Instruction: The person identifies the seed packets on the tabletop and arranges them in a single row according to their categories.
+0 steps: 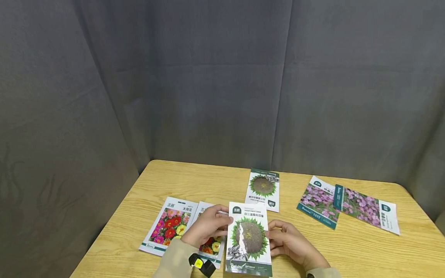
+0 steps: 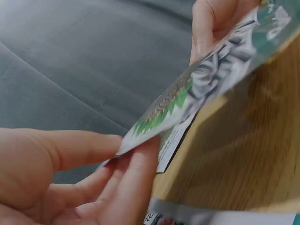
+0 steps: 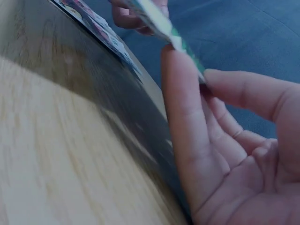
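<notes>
A sunflower seed packet [image 1: 249, 239] is held up in front of the body, its picture side facing the head camera. My left hand [image 1: 210, 226] pinches its left edge between thumb and fingers; the left wrist view shows the thumb [image 2: 84, 147] on the printed face. On the opposite edge, my right hand [image 1: 288, 241] pinches the packet too, with the thumb [image 3: 248, 89] and fingers meeting at the edge in the right wrist view. Under the left hand lies a packet with mixed flowers [image 1: 212, 249], partly hidden by the hand and the held packet.
Another mixed-flower packet [image 1: 170, 224] lies at the left. A second sunflower packet [image 1: 263, 187] lies upside down behind the held one. Two pink-flower packets [image 1: 318, 200] [image 1: 365, 208] overlap at the right. Grey curtains [image 1: 215, 96] hang behind the wooden table [image 1: 121, 231].
</notes>
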Demonstrator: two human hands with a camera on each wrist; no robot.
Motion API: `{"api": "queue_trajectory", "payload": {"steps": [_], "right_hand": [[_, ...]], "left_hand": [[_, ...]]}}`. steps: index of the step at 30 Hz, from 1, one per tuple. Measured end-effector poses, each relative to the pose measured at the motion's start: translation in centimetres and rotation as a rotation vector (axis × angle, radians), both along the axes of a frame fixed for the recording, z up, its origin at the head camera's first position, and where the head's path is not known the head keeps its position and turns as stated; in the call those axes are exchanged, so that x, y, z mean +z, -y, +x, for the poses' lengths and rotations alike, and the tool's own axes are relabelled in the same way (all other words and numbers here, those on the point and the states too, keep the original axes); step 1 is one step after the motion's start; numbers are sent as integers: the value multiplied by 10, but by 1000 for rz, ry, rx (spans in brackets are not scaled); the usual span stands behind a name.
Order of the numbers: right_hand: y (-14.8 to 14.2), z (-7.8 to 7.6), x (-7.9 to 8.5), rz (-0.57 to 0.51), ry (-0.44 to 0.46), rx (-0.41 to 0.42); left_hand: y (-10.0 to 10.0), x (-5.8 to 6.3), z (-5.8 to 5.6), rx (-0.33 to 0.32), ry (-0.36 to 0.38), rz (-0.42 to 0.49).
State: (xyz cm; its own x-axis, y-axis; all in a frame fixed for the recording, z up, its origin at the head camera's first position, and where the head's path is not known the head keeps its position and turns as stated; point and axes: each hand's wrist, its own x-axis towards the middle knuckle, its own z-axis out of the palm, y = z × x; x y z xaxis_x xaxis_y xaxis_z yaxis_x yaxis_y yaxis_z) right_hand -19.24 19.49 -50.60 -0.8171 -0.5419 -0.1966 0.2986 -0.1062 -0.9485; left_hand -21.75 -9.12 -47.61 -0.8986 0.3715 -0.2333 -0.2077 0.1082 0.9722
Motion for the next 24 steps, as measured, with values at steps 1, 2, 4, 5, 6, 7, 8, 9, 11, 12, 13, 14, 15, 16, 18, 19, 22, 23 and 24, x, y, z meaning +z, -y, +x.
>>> {"api": "queue_trajectory", "payload": {"steps": [1, 2, 4, 5, 6, 7, 8, 9, 11, 12, 13, 14, 15, 16, 18, 19, 22, 23, 24], "right_hand": [[0, 0, 0, 9, 5, -5], [0, 1, 1, 19, 7, -9], [1, 1, 1, 46, 15, -15], [2, 2, 2, 61, 16, -15], [2, 2, 2, 78, 13, -14], [3, 2, 2, 94, 9, -14], [4, 3, 2, 109, 7, -15], [5, 3, 2, 124, 6, -18], [6, 3, 3, 153, 2, -31], [7, 3, 3, 169, -2, -44], [9, 3, 4, 187, -6, -61], [10, 3, 4, 208, -15, -80], [11, 3, 5, 228, -27, -100], [11, 3, 5, 247, -42, -118], [13, 3, 5, 284, -80, -148], [14, 3, 6, 299, -99, -158], [15, 4, 5, 331, -150, -164], [16, 4, 5, 341, -159, -163], [16, 4, 4, 351, -164, -162]], "left_hand": [[0, 0, 0, -11, -8, -29], [0, 0, 1, -22, -17, -54], [1, 0, 2, -41, -40, -99], [1, 0, 2, -44, -55, -118], [0, 0, 3, -44, -70, -134], [0, 0, 3, -41, -82, -150], [-1, 0, 4, -38, -92, -165], [-1, 0, 5, -36, -100, -180], [-2, 0, 6, -33, -117, -212], [-3, 0, 6, -32, -126, -227], [-4, -1, 7, -30, -134, -241], [-4, -1, 7, -28, -139, -252], [-5, -1, 7, -25, -149, -261], [-6, -1, 8, -20, -158, -272], [-8, -1, 8, -9, -163, -286], [-9, -2, 9, -5, -166, -294], [-11, -2, 10, 2, -178, -320], [-12, -3, 11, 3, -180, -327], [-12, -3, 11, 3, -186, -336]]}}
